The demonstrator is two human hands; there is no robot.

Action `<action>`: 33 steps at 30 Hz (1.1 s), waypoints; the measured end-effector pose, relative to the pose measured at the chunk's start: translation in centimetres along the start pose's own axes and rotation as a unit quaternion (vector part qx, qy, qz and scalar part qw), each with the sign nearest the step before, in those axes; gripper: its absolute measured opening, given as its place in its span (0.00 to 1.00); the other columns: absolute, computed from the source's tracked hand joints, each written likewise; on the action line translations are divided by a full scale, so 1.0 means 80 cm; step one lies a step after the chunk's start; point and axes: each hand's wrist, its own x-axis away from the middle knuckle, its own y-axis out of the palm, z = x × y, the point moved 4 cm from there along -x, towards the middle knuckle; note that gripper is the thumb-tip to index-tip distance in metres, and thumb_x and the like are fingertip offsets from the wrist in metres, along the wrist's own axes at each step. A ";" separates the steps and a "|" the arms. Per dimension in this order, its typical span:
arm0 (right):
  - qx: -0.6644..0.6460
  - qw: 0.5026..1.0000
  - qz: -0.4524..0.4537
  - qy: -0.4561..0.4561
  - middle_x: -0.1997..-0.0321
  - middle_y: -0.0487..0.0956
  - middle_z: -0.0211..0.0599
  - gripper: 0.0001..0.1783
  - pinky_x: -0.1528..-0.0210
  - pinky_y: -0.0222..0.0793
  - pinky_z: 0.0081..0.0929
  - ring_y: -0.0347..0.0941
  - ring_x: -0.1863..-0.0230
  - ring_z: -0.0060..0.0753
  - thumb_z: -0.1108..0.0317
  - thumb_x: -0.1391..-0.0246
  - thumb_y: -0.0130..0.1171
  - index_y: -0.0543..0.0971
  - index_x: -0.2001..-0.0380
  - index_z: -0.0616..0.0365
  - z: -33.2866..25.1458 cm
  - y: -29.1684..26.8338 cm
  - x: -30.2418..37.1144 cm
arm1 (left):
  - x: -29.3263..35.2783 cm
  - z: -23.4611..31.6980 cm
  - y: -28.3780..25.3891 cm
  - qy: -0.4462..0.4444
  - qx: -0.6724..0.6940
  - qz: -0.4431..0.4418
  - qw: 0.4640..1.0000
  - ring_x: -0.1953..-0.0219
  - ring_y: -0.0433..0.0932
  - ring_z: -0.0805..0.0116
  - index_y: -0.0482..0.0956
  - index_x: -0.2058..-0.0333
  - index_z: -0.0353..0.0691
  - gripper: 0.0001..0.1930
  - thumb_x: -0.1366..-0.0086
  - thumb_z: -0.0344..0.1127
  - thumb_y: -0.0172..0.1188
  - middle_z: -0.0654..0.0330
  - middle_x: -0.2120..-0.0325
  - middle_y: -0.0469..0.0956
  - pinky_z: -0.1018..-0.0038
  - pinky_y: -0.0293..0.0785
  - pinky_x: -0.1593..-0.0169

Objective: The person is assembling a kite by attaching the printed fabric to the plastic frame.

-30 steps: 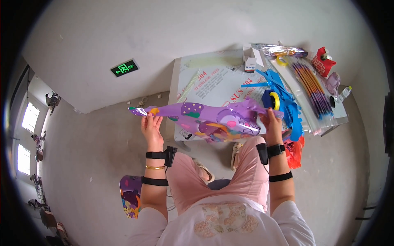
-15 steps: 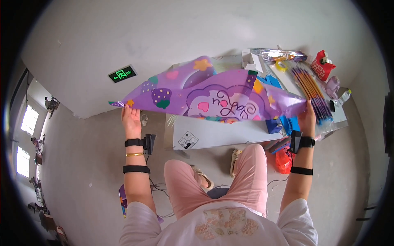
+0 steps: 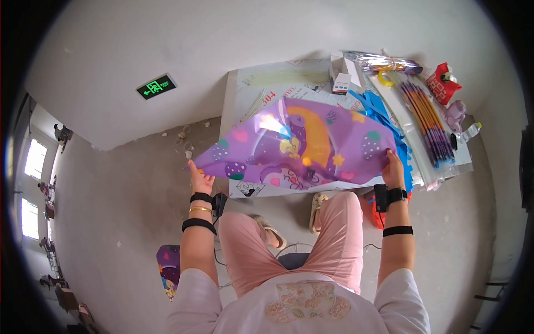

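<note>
A glossy purple printed sheet (image 3: 267, 150), thin and limp, is stretched between my two hands over the table (image 3: 245, 89). It carries stars, strawberries, hearts and a large orange moon. My left hand (image 3: 201, 181) pinches the sheet's pointed left corner. At the right edge my right hand (image 3: 394, 171) grips it between thumb and fingers. The near edge sags in folds, and lettering there is partly creased out of sight. Black straps with small dark devices sit on both wrists.
Blue strips (image 3: 378, 111) lie right of the sheet, beside a small white box (image 3: 340, 80). Farther right are a clear bag of purple-orange rolled pieces (image 3: 425, 119), yellow tape (image 3: 385, 78), a red bag (image 3: 443, 83) and a bottle (image 3: 471, 131). Another purple printed piece (image 3: 168, 267) is low left.
Both hands have come inward and lower, toward me. The sheet has swung down and opened out, showing the moon print and uncovering the far part of the table.
</note>
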 end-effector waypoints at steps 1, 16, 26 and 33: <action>-0.003 1.000 -0.012 0.006 0.57 0.79 0.31 0.09 0.49 0.70 0.29 0.75 0.54 0.28 0.70 0.37 0.52 0.76 0.56 0.59 0.015 0.016 -0.006 | -0.008 0.001 -0.002 -0.017 -0.030 0.002 0.999 0.47 0.73 0.61 0.68 0.47 0.42 0.23 0.34 0.48 0.59 0.59 0.50 0.73 0.60 0.69 0.44; -0.006 0.993 0.112 0.044 0.46 0.76 0.39 0.17 0.39 0.64 0.38 0.71 0.45 0.39 0.65 0.35 0.50 0.71 0.46 0.59 0.091 0.008 -0.113 | -0.189 -0.011 -0.057 0.173 -0.051 0.086 0.980 0.57 0.77 0.59 0.75 0.53 0.34 0.16 0.41 0.24 0.60 0.56 0.58 0.78 0.63 0.75 0.52; 0.056 0.986 0.134 -0.081 0.53 0.77 0.37 0.13 0.52 0.71 0.26 0.75 0.54 0.29 0.69 0.37 0.53 0.73 0.52 0.62 0.085 0.027 -0.082 | -0.102 -0.015 0.005 0.236 -0.277 0.300 0.882 0.52 0.75 0.55 0.65 0.45 0.34 0.26 0.42 0.22 0.61 0.51 0.55 0.75 0.60 0.72 0.47; 0.494 0.797 0.143 -0.318 0.48 0.73 0.41 0.21 0.47 0.68 0.34 0.70 0.48 0.37 0.72 0.45 0.61 0.71 0.47 0.59 0.039 0.127 0.014 | 0.030 -0.114 0.179 0.444 -0.574 -0.287 0.625 0.38 0.61 0.45 0.64 0.44 0.37 0.25 0.39 0.33 0.58 0.47 0.44 0.65 0.52 0.52 0.34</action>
